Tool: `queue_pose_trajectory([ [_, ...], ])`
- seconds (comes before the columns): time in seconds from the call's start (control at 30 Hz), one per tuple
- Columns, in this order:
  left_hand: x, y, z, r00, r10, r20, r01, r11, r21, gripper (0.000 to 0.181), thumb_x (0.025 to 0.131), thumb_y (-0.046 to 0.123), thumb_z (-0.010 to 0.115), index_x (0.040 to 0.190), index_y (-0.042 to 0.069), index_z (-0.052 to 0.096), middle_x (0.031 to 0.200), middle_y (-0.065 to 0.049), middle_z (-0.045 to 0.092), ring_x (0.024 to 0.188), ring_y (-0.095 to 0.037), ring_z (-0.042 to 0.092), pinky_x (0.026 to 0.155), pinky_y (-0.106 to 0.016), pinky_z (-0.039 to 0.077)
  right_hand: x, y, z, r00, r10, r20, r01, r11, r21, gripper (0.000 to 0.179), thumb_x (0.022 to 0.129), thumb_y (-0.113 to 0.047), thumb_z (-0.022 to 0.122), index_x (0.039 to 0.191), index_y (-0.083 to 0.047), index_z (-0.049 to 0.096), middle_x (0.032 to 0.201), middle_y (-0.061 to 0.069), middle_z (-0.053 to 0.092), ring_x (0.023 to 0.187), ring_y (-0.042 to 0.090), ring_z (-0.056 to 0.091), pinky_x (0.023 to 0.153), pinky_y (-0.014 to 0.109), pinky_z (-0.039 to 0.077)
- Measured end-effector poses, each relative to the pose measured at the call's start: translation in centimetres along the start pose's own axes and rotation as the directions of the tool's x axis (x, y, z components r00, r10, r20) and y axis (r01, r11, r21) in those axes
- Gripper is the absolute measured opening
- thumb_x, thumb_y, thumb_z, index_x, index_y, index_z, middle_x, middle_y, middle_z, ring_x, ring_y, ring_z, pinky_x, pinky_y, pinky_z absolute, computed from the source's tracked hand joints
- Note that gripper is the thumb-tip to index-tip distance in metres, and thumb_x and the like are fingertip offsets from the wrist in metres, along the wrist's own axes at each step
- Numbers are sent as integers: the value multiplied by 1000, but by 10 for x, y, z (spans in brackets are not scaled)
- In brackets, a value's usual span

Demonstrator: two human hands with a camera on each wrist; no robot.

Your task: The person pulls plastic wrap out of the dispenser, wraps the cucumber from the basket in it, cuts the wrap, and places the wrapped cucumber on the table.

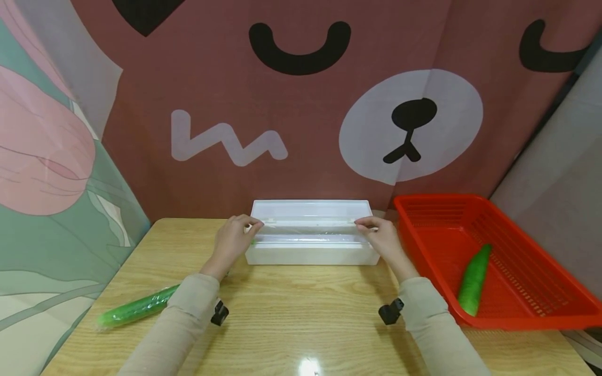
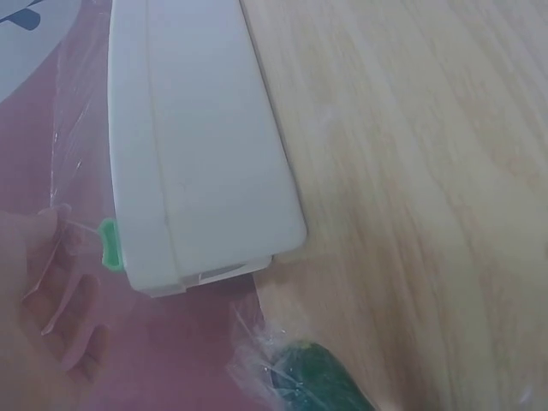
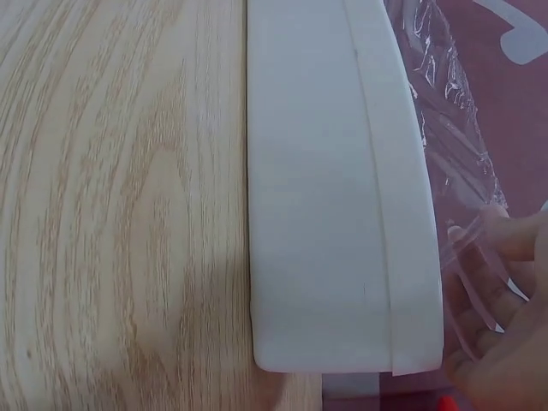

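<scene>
**Clear, thin plastic film (image 3: 441,111) pinched near both ends**

One sheet shows along one long, white dispenser box (image 1: 312,255), its lid raised, probably for access. Two hands, left hand (image 1: 235,237) and right hand (image 1: 383,240), each pinch film in a thumb-and-finger grip, set wide apart, likely to keep it from bunching. Of two cucumbers, one long, green, film-wrapped cucumber (image 1: 136,309) lies left on the pale wood-grain worktop (image 1: 301,303), perhaps set aside; one plain green cucumber (image 1: 475,279) lies in one red plastic basket (image 1: 439,237), kept separate.
</scene>
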State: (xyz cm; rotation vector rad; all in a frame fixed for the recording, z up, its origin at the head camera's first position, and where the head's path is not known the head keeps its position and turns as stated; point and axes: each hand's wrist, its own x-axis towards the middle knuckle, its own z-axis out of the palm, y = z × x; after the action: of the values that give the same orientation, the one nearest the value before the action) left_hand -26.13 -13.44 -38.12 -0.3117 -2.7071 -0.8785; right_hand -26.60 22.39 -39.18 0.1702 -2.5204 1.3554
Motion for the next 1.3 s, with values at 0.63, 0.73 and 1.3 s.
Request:
queue_pose_trajectory([
  [0.63,8,0,-2,999,-49,-14,49,999,-3,30,99,38,61,112,14,75,116,-8,69,96,-25,61,68,-41,50,9,-2,-7,983,155,-103,-143,983,112,23,97,-14,66,110,3,73,111,19,70,95,23,61,77,18,46],
  [0.73,8,-1,-2,998,-61,-13,61,998,-15,32,100,40,59,113,15,75,112,-7,69,95,-24,61,67,-39,50,9,-4,-9,978,179,-103,-165,978,128,24,97,-15,66,111,4,72,109,19,70,94,22,60,78,18,46],
  [1.3,12,2,-9,996,-82,-17,81,993,-83,33,100,41,58,113,15,74,104,-5,69,86,-22,59,58,-33,44,12,-15,-23,978,198,-70,-191,977,99,29,97,-19,66,114,4,71,112,18,70,99,22,60,83,25,45],
])
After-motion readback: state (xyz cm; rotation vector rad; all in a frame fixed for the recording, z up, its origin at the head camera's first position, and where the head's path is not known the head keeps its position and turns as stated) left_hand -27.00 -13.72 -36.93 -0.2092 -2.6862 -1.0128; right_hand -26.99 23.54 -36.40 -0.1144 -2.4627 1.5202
